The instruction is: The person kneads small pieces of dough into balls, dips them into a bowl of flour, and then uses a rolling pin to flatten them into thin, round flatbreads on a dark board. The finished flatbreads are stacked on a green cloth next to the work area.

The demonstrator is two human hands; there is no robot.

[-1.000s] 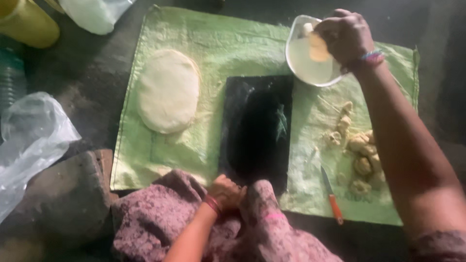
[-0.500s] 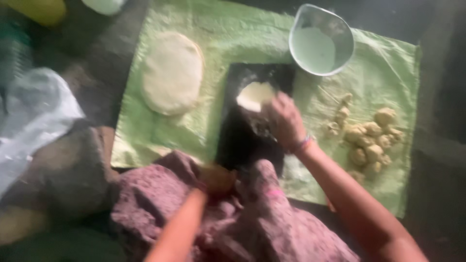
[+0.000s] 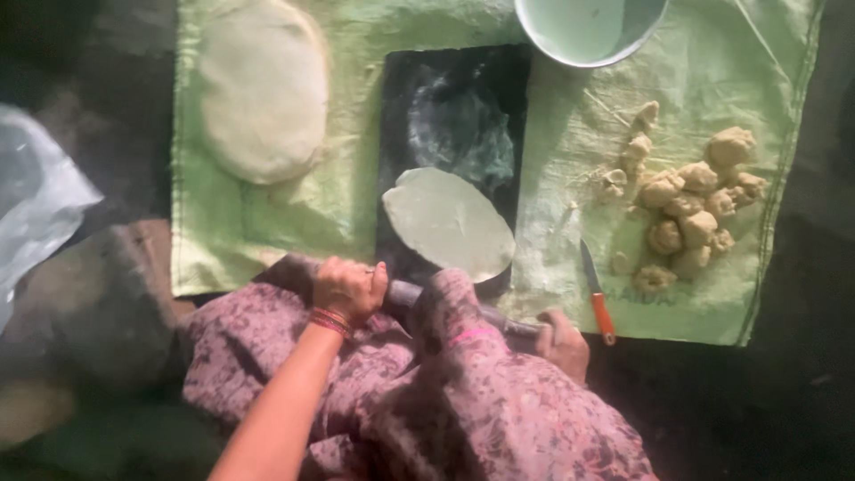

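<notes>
Both hands grip a dark rolling pin (image 3: 405, 292) at the near edge of the green mat (image 3: 570, 151). The left hand (image 3: 349, 287) is clamped round its left end; the right hand (image 3: 564, 343) is closed on the right end, partly hidden by patterned cloth (image 3: 463, 401). Just beyond the pin, a flat dough round (image 3: 448, 223) lies on the near end of the black board (image 3: 454, 116). A finished round (image 3: 263, 89) lies at the mat's far left, dough lumps (image 3: 695, 200) and an orange-handled knife (image 3: 597, 289) to the right, and a bowl (image 3: 588, 31) at the far edge.

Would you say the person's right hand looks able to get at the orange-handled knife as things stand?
Probably yes: the right hand grips the dark rolling pin, but the orange-handled knife lies just beside it on the green woven mat, nothing between them; it must let go first.
</notes>
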